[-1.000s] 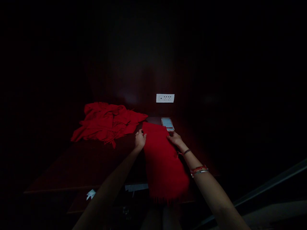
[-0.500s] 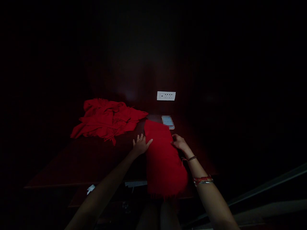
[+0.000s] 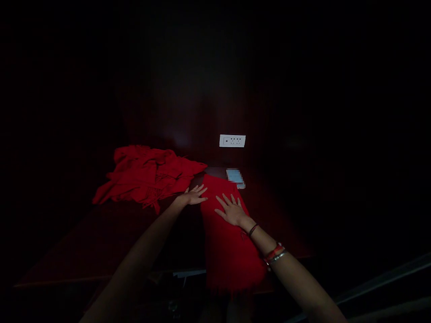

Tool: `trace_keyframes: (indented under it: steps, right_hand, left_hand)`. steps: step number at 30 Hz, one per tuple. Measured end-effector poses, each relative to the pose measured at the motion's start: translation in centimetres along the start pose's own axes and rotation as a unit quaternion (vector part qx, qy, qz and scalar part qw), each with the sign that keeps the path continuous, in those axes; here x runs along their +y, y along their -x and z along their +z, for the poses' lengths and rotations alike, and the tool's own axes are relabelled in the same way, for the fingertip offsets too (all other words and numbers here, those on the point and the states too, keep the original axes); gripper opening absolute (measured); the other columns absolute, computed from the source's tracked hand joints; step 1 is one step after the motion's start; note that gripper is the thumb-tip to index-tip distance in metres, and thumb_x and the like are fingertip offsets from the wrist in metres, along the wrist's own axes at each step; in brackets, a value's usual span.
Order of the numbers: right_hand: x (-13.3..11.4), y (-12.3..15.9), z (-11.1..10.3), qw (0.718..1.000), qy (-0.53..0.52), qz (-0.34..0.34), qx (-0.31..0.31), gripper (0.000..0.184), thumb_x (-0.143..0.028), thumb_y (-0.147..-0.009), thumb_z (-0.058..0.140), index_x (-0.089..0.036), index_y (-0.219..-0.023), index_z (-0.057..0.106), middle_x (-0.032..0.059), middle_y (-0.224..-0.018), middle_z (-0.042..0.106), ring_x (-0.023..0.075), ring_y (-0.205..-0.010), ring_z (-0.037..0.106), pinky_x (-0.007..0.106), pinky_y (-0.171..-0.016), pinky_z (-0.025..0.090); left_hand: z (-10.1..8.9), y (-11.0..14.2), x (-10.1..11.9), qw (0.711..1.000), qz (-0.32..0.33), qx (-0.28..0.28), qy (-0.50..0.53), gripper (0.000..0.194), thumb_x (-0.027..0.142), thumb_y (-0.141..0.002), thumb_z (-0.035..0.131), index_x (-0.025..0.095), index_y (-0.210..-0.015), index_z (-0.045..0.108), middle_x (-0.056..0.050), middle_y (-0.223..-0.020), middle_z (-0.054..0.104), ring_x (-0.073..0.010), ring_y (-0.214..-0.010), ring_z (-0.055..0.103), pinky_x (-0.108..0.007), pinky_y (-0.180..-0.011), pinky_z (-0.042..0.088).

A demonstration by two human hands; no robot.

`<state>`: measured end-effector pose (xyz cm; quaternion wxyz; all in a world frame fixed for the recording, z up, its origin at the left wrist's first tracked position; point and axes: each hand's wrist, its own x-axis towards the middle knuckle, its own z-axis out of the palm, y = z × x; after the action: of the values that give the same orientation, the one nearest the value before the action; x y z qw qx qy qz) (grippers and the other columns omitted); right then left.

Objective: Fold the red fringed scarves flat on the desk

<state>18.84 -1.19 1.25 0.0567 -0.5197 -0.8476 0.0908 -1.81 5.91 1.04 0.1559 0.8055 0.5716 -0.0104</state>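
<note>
A folded red scarf (image 3: 229, 255) with a fringed near end lies lengthwise on the dark table, its fringe hanging over the front edge. On its upper part my right hand (image 3: 231, 211) rests flat, fingers spread. My left hand (image 3: 195, 196) is open at the scarf's left edge, its fingertips reaching the cloth. To the left, a crumpled heap of red fringed cloth (image 3: 144, 172) lies apart from my hands.
Just beyond the scarf's far end lies a phone (image 3: 235, 178) with a blurred screen. A white socket panel (image 3: 232, 141) is set in the dark back wall. The table's front edge (image 3: 67, 281) shows at lower left; the surroundings are very dark.
My right hand has moved left from the scarf's right edge onto its top and flattened out. My left hand has shifted slightly left and its fingers now point rightward. The view has tilted a little upward.
</note>
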Motion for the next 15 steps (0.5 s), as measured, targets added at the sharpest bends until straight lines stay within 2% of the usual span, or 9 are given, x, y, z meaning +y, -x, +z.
trace_keyframes:
  steps: [1, 3, 5, 8, 10, 12, 15]
  right_hand:
    - [0.2, 0.0, -0.2, 1.000, -0.004, -0.003, -0.005, 0.066, -0.064, -0.072, 0.017, -0.031, -0.129, 0.012, 0.0024, -0.136, 0.012, 0.0325, -0.121, 0.003, 0.052, -0.092, 0.006]
    - [0.6, -0.6, -1.2, 1.000, -0.020, -0.019, 0.001, 0.064, -0.061, -0.073, 0.023, -0.029, -0.128, 0.018, 0.0040, -0.134, 0.020, 0.0296, -0.121, 0.013, 0.047, -0.093, 0.013]
    - [1.4, -1.9, -2.7, 0.998, -0.034, -0.025, 0.038, 0.055, -0.051, -0.079, 0.026, -0.021, -0.125, 0.030, 0.0069, -0.127, 0.034, 0.0226, -0.115, 0.029, 0.036, -0.092, 0.022]
    - [2.9, -4.9, -5.2, 0.995, 0.009, 0.053, 0.090, 0.041, -0.031, -0.083, 0.025, -0.013, -0.114, 0.044, 0.0105, -0.114, 0.048, 0.0154, -0.102, 0.045, 0.022, -0.083, 0.032]
    - [3.9, -7.2, -6.5, 0.990, 0.052, 0.101, 0.085, 0.037, -0.028, -0.082, 0.028, -0.012, -0.109, 0.049, 0.0126, -0.108, 0.052, 0.0172, -0.098, 0.048, 0.023, -0.078, 0.035]
    - [4.6, -9.2, -7.2, 0.989, 0.073, 0.109, 0.065, 0.035, -0.030, -0.080, 0.034, -0.012, -0.103, 0.053, 0.0139, -0.105, 0.054, 0.0201, -0.095, 0.050, 0.025, -0.075, 0.037]
    - [4.9, -11.7, -7.2, 0.992, 0.087, 0.093, 0.024, 0.033, -0.034, -0.075, 0.044, -0.013, -0.096, 0.058, 0.0135, -0.101, 0.057, 0.0209, -0.093, 0.051, 0.024, -0.071, 0.038]
  left_hand:
    - [-0.1, 0.1, -0.2, 1.000, -0.008, 0.009, 0.016, 0.065, 0.055, -0.070, 0.038, 0.028, -0.127, 0.020, -0.003, -0.135, 0.008, -0.0257, -0.122, 0.006, -0.053, -0.092, 0.005]
    - [-0.2, 0.2, -0.3, 0.996, -0.028, 0.065, 0.057, 0.056, 0.048, -0.071, 0.043, 0.028, -0.122, 0.031, -0.003, -0.133, 0.020, -0.0230, -0.121, 0.016, -0.048, -0.094, 0.011]
    - [-0.1, 0.1, -0.1, 0.984, -0.053, 0.146, 0.087, 0.040, 0.037, -0.079, 0.035, 0.026, -0.117, 0.039, -0.002, -0.128, 0.034, -0.0178, -0.117, 0.028, -0.039, -0.095, 0.019]
    - [0.2, -0.2, 0.4, 0.965, -0.098, 0.224, 0.097, 0.040, 0.029, -0.085, 0.019, 0.016, -0.118, 0.037, -0.009, -0.114, 0.049, -0.0151, -0.105, 0.043, -0.029, -0.086, 0.031]
    - [0.4, -0.3, 0.7, 0.954, -0.127, 0.245, 0.116, 0.044, 0.037, -0.082, 0.028, 0.012, -0.118, 0.035, -0.010, -0.098, 0.057, -0.0172, -0.093, 0.051, -0.027, -0.077, 0.037]
    - [0.5, -0.3, 1.1, 0.950, -0.140, 0.239, 0.147, 0.048, 0.039, -0.075, 0.044, 0.014, -0.116, 0.036, -0.006, -0.083, 0.061, -0.0173, -0.081, 0.056, -0.024, -0.068, 0.040]
    - [0.6, -0.2, 1.6, 0.952, -0.127, 0.219, 0.172, 0.043, 0.027, -0.071, 0.053, 0.018, -0.111, 0.040, -0.001, -0.076, 0.061, -0.0143, -0.073, 0.056, -0.020, -0.062, 0.040]
